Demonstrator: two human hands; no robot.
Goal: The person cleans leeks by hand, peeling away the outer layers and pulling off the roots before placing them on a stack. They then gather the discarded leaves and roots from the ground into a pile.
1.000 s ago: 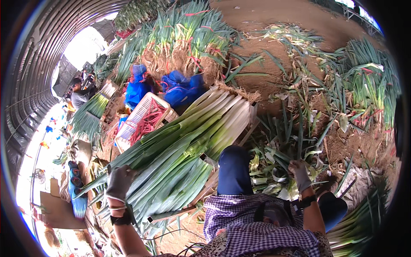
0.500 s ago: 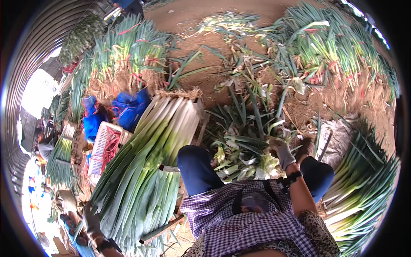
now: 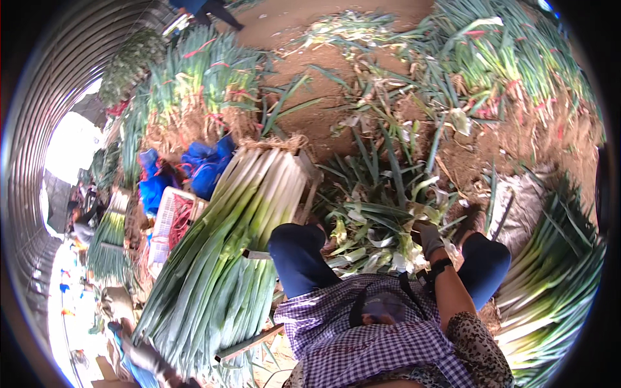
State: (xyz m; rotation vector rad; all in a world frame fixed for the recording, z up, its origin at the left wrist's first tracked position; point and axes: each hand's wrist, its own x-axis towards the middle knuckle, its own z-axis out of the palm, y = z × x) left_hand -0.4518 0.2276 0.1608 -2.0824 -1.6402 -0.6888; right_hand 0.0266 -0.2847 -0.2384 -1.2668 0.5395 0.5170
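My right hand (image 3: 428,237), in a pale work glove, is down between my knees over a heap of trimmed leek leaves (image 3: 372,220). Its fingers are in shadow among the leaves, so I cannot make out whether they grip any. At the lower left my gloved left hand (image 3: 143,354) is beside the green leaf tips of a big stack of leeks (image 3: 213,258). Motion blurs its fingers. The stack lies on a wooden rack (image 3: 249,344), white stems and roots pointing away from me.
A white plastic basket (image 3: 161,223) holding red ties stands left of the stack, near blue bags (image 3: 206,169). Tied leek bundles (image 3: 200,84) stand behind. More loose leeks (image 3: 550,284) lie at my right beside a pale sack (image 3: 517,194). Another person (image 3: 207,10) is at the far left.
My left hand has moved down and slightly right along the leaf tips. My right hand has dipped a little into the leaf heap. The view has shifted slightly, and the far person has moved.
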